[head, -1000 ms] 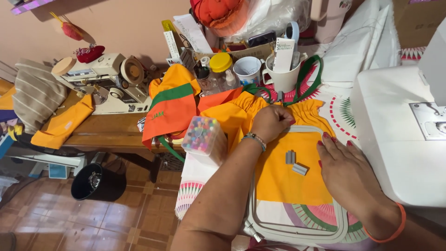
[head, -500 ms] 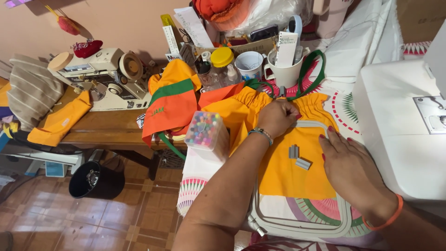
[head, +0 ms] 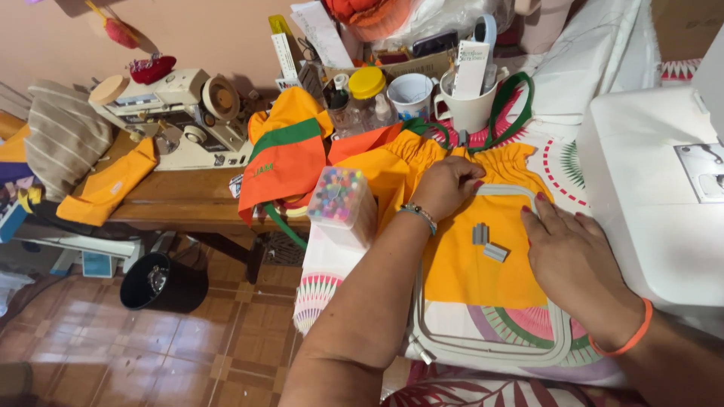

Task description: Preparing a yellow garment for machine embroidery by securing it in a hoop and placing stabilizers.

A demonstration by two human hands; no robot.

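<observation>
Hands barely shifted: left hand (head: 446, 186) curled, pinching orange fabric (head: 467, 260) at hoop frame (head: 562, 332) top; right hand (head: 577, 260) flat, unclenched (pressing cloth smooth).

White mugs (head: 467, 105), yellow-lidded jar (head: 367, 83), bead box (head: 337, 197), cream machine (head: 177, 113) behind.

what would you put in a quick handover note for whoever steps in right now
Left hand: curled shut, pinching the gathered top of the orange fabric at the upper rim of the embroidery hoop.
Right hand: flat and open, pressing the fabric by the hoop's right side.
Things: fabric lies over the hoop on the patterned table cover; two small grey clips rest loose on it; clear box of coloured pins to the left; white sewing machine at right.
Done: fabric laid across the hoop.
Left: fabric not yet clamped; clips unused.
</observation>
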